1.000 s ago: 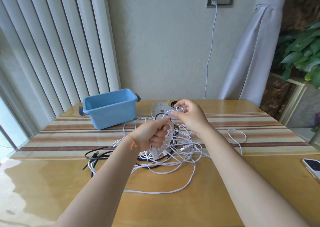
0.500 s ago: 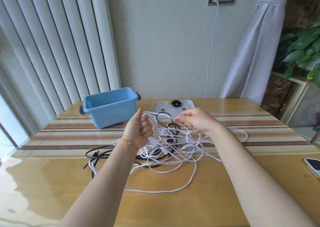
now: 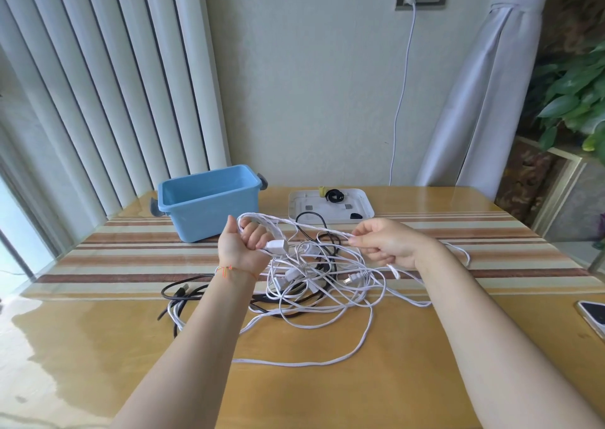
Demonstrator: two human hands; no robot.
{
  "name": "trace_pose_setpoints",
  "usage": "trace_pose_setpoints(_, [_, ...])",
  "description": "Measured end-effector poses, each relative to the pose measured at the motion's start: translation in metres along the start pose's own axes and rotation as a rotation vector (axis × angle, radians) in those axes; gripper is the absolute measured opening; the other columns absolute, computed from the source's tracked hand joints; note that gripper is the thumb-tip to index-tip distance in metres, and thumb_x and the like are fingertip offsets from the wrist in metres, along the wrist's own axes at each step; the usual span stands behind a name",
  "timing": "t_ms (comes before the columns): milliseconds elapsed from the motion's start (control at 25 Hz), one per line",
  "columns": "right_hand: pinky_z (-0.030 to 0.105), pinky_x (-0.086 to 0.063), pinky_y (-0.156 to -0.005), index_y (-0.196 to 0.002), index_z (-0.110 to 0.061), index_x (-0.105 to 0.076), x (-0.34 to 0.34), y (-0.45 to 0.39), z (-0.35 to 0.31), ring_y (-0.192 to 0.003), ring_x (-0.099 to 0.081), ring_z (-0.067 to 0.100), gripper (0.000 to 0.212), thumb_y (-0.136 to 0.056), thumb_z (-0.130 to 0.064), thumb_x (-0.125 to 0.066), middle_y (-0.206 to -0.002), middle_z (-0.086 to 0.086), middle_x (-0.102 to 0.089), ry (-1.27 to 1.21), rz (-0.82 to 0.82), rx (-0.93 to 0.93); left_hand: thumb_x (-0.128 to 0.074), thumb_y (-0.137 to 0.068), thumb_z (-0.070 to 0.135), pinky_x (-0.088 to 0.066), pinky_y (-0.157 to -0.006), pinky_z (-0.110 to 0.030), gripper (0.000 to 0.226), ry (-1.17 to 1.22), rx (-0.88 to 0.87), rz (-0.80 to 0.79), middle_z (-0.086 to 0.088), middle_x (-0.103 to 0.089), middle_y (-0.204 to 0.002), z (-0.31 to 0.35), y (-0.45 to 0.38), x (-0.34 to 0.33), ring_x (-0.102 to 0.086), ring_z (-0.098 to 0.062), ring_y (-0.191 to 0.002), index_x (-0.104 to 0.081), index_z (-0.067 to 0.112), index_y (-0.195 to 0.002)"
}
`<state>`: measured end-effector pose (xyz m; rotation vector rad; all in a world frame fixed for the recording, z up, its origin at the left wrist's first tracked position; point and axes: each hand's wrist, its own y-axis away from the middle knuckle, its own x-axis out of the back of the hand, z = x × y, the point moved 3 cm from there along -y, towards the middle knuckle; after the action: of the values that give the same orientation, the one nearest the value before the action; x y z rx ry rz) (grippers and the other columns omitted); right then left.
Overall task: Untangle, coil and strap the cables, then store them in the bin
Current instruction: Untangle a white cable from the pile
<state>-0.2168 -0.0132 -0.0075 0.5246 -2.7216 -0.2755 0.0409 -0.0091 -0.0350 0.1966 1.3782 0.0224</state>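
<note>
Above the table's middle, a white cable [image 3: 294, 227] stretches in several strands between both hands: the left hand [image 3: 247, 243] is fisted around a small coil and a white plug, and the right hand [image 3: 384, 243] pinches the strands. Below them, the white and black tangle [image 3: 314, 284] lies on the table [image 3: 409, 379]. The bin [image 3: 209, 199] stands toward the far left corner. Coiling is in hand; next, I judge, more slack must be drawn free and looped without snagging.
</note>
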Motion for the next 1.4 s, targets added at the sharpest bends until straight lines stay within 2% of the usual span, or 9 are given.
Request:
trace_pose_setpoints(80, [0.019, -0.026, -0.038, -0.093, -0.008, -0.056, 0.003, -0.004, 0.003, -0.045, -0.037, 0.01, 0.011, -0.092, -0.011, -0.067, -0.059, -0.001, -0.047, 0.005, 0.15, 0.021, -0.032, -0.101, 0.056, -0.01, -0.041, -0.019, 0.068, 0.016, -0.008, 0.015, 0.007, -0.02, -0.039, 0.0, 0.0, 0.001, -0.017, -0.01, -0.031, -0.038, 0.017, -0.047])
trace_pose_setpoints(200, [0.026, -0.043, -0.057, -0.085, -0.013, -0.064, -0.006, -0.003, -0.008, -0.067, -0.058, 0.015, 0.011, -0.093, -0.02, -0.066, -0.078, -0.002, -0.063, 0.531, 0.287, 0.068, -0.036, -0.102, 0.05, -0.01, -0.044, -0.02, 0.061, -0.064, -0.042, 0.012, 0.007, -0.02, -0.042, -0.004, 0.004, -0.007, -0.016, -0.01, -0.035, -0.042, 0.017, -0.051])
trace_pose_setpoints(400, [0.026, -0.041, -0.055, -0.083, -0.019, -0.074, -0.059, 0.011, -0.037, -0.064, -0.053, 0.015, 0.022, -0.095, -0.025, -0.057, -0.081, -0.003, -0.065, 1.004, -0.11, 0.036, -0.035, -0.103, 0.037, -0.024, -0.043, -0.022, 0.041, -0.36, -0.082, -0.097, 0.006, -0.024, -0.047, -0.017, 0.003, -0.026, -0.019, -0.01, -0.04, -0.038, 0.018, -0.067])
trace_pose_setpoints(520, [0.024, -0.04, -0.049, -0.085, -0.025, -0.077, -0.081, 0.021, -0.055, -0.053, -0.043, 0.012, 0.018, -0.091, -0.035, -0.063, -0.064, -0.006, -0.053, 0.883, -0.227, 0.166, -0.034, -0.105, 0.032, -0.03, -0.046, -0.023, 0.04, -0.675, -0.141, -0.106, 0.002, -0.03, -0.05, -0.031, 0.004, -0.035, -0.028, -0.013, -0.043, -0.034, 0.017, -0.068])
trace_pose_setpoints(880, [0.017, -0.045, -0.057, -0.086, -0.013, -0.071, -0.067, 0.029, -0.077, -0.051, -0.055, 0.004, 0.012, -0.093, -0.017, -0.062, -0.068, -0.008, -0.07, 0.498, 0.013, 0.379, -0.04, -0.105, 0.026, -0.038, -0.045, -0.024, 0.039, -1.335, -0.054, -0.121, -0.01, -0.048, -0.052, -0.049, 0.015, -0.031, -0.046, -0.021, -0.043, -0.052, 0.004, -0.075])
trace_pose_setpoints(960, [0.031, -0.049, -0.055, -0.084, -0.018, -0.068, -0.059, 0.024, -0.075, -0.044, -0.052, 0.012, 0.009, -0.091, -0.023, -0.067, -0.058, -0.01, -0.065, 0.44, 0.134, 0.405, -0.037, -0.105, 0.024, -0.035, -0.044, -0.026, 0.037, -1.281, 0.038, -0.203, -0.006, -0.043, -0.05, -0.054, 0.018, -0.03, -0.041, -0.018, -0.039, -0.051, 0.007, -0.076])
trace_pose_setpoints(1160, [0.028, -0.036, -0.053, -0.069, -0.018, -0.055, -0.045, 0.017, -0.069, -0.055, -0.045, 0.01, 0.041, -0.066, -0.047, -0.085, -0.061, -0.008, -0.051, 0.543, 0.48, 0.383, -0.033, -0.1, 0.057, -0.021, -0.04, -0.023, 0.052, -1.154, 0.291, -0.311, 0.006, -0.019, -0.047, -0.059, 0.028, -0.031, -0.016, -0.01, -0.037, -0.044, 0.016, -0.069])
trace_pose_setpoints(1280, [0.022, -0.035, -0.055, -0.076, -0.015, -0.061, -0.039, 0.011, -0.061, -0.062, -0.046, 0.011, 0.031, -0.073, -0.036, -0.083, -0.07, -0.006, -0.055, 0.401, 0.436, 0.373, -0.044, -0.097, 0.06, -0.018, -0.039, -0.021, 0.053, -1.264, 0.359, -0.371, 0.008, -0.015, -0.049, -0.058, 0.032, -0.027, -0.011, -0.01, -0.04, -0.03, 0.022, -0.062])
trace_pose_setpoints(1400, [0.021, -0.037, -0.056, -0.086, -0.017, -0.065, -0.035, 0.004, -0.053, -0.054, -0.047, 0.006, 0.02, -0.078, -0.024, -0.082, -0.073, 0.004, -0.058, 0.146, 0.363, 0.391, -0.044, -0.097, 0.049, -0.021, -0.037, -0.019, 0.052, -1.105, 0.503, -0.452, 0.009, -0.013, -0.046, -0.058, 0.032, -0.022, -0.012, -0.008, -0.036, -0.02, 0.025, -0.058])
